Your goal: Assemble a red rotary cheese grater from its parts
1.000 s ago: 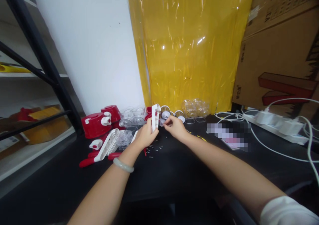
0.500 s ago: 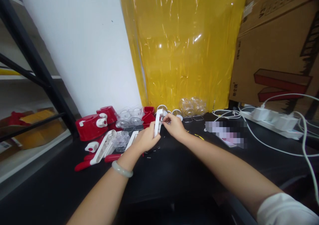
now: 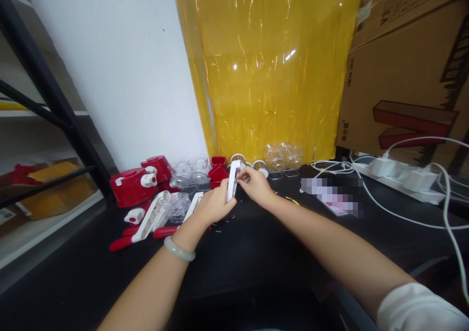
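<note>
- Fingers (image 3: pixel 245 175) of the right hand (image 3: pixel 256 187) are pressed together at the top end of the white handle piece (image 3: pixel 232 180), apparently pinching something tiny against it; what they pinch is too small to make out.
- Left hand (image 3: pixel 214 205) has its fingers wrapped round the lower part of the white handle piece, holding it upright just above the counter (image 3: pixel 256 253).
- Small dark pins (image 3: pixel 224 220) lie scattered on the counter just below the white handle piece; a slip of the right pinch would likely drop another among them, hard to find on the black surface.
- Clear plastic cups (image 3: pixel 190 172) and red lids (image 3: pixel 134 187) crowd the counter left of the white handle piece; a wide swing of the left elbow could knock them.
- White cable (image 3: pixel 403 218) trails well to the right of the white handle piece; the right forearm might snag it if drawn back carelessly.
</note>
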`<state>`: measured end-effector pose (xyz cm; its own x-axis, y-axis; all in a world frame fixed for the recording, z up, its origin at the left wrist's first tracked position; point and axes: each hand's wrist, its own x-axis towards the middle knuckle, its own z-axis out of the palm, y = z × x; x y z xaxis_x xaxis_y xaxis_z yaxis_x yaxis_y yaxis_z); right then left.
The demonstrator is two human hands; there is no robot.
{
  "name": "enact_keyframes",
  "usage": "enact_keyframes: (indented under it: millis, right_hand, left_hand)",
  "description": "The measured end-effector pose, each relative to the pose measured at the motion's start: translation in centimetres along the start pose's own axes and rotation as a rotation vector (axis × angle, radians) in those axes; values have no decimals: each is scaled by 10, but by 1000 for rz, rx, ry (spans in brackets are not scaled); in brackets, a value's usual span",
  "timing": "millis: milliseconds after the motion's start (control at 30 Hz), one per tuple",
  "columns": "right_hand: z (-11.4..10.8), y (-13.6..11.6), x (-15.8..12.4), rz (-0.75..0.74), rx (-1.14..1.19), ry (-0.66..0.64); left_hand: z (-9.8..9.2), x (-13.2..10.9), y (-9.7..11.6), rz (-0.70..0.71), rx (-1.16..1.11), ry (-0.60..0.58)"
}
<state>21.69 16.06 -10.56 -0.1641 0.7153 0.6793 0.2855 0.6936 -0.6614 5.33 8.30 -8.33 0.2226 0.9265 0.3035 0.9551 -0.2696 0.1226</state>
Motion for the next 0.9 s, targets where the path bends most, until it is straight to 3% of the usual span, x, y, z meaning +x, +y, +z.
enact_keyframes:
  millis: [267,633,767,900]
  right_hand:
    - [0,3,1,-51,42,-46]
    - [-12,5,6,-120,-4,16]
    - [-13,14,11,-41,-1,110]
    - [-7,19,15,138,268,149]
  left_hand:
    - [1,0,2,17,-7,9]
    - [0,0,-3,48,-69,7]
    - [4,0,-7,61,-151,34]
    - [11,3,-11,91,-332,86]
